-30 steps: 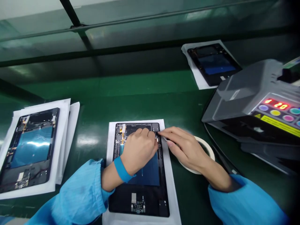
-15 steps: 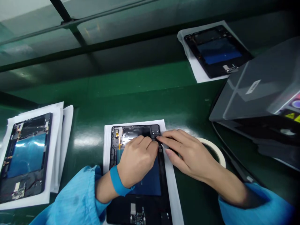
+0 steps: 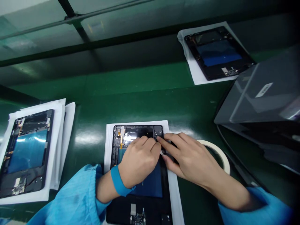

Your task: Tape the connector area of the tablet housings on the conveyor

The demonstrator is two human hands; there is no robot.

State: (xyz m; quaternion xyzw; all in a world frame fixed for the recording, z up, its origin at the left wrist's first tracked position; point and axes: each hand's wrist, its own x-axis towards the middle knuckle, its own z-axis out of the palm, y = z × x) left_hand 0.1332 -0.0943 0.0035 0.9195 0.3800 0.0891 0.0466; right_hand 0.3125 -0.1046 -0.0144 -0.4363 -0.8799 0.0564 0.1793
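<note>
An opened tablet point(image 3: 138, 201) lies on white sheets in front of me, its inner parts, blue panel and small circuit board showing. My left hand point(image 3: 140, 159), with a blue band on the wrist, is curled closed over its upper right part. Whatever those fingers hold is hidden beneath them. My right hand point(image 3: 187, 156) reaches in from the right. Its index fingertip touches the tablet near the upper right corner and the thumb rests by the side edge. Between finger and thumb is something small and whitish, too little to make out.
Another opened tablet point(image 3: 28, 153) lies on stacked white sheets point(image 3: 57, 147) at left. A third opened tablet point(image 3: 217, 53) lies on a sheet at the back right. A cream tape roll point(image 3: 222, 156) is behind my right hand. A grey machine point(image 3: 262, 90) and a dark cable point(image 3: 229, 143) stand at right.
The view has shifted slightly. My right hand's thumb has drawn a little closer to the tablet's edge and my left fingers. My left hand stays closed at the same spot.
</note>
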